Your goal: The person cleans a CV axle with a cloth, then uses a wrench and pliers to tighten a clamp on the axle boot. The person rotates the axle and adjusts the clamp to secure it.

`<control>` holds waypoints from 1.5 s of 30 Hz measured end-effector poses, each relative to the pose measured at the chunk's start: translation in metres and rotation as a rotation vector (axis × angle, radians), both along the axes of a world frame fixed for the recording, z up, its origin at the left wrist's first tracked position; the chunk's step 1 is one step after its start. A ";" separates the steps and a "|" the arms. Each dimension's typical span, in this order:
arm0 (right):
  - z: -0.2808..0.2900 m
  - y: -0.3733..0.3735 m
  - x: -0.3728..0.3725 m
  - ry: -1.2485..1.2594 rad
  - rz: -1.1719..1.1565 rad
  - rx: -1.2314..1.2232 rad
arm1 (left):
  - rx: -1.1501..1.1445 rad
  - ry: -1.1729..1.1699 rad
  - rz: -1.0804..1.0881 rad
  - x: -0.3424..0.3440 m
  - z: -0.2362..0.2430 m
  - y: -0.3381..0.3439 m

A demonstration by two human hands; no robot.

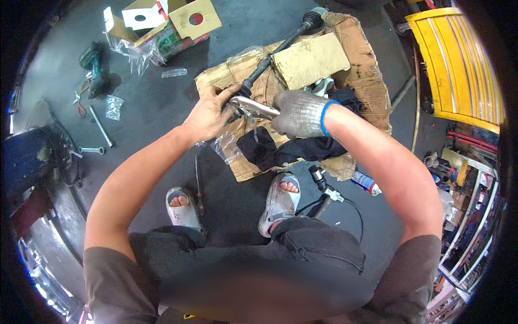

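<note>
A dark drive shaft with ribbed rubber boots [312, 19] runs from the far right down to my hands, over flattened cardboard [369, 67]. My left hand [208, 115], bare, closes round its near end, thumb and fingers by the near boot [245, 88]. In a grey work glove with a blue cuff, my right hand [299, 114] grips silver locking pliers [254, 107]. The jaws of the pliers reach to the shaft's end beside my left fingers; whether they bite on it is hidden. Black cloth [259, 148] lies just below the pliers.
A cordless power tool [94, 70], wrench [93, 150], long bar [101, 126] and opened box [197, 19] lie to the left. Near my feet are a screwdriver [199, 186], spray can [367, 182] and hose fitting [324, 183]. A yellow panel [453, 65] stands right.
</note>
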State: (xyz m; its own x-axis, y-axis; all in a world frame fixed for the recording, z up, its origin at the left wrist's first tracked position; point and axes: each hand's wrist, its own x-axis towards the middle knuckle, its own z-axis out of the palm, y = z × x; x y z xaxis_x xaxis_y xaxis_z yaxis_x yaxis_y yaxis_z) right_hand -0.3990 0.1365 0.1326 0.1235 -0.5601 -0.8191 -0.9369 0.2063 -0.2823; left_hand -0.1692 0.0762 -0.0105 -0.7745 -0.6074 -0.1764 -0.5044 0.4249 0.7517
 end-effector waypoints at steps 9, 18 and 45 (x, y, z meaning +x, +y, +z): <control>0.021 -0.011 0.015 0.180 -0.048 -0.012 | 0.004 0.058 0.041 0.008 -0.008 0.000; 0.020 0.039 0.017 -0.586 -1.100 -0.046 | 0.159 0.157 0.085 0.011 -0.015 -0.004; 0.004 0.008 0.026 -0.697 -1.029 -0.283 | 0.050 0.154 -0.177 -0.016 0.104 -0.023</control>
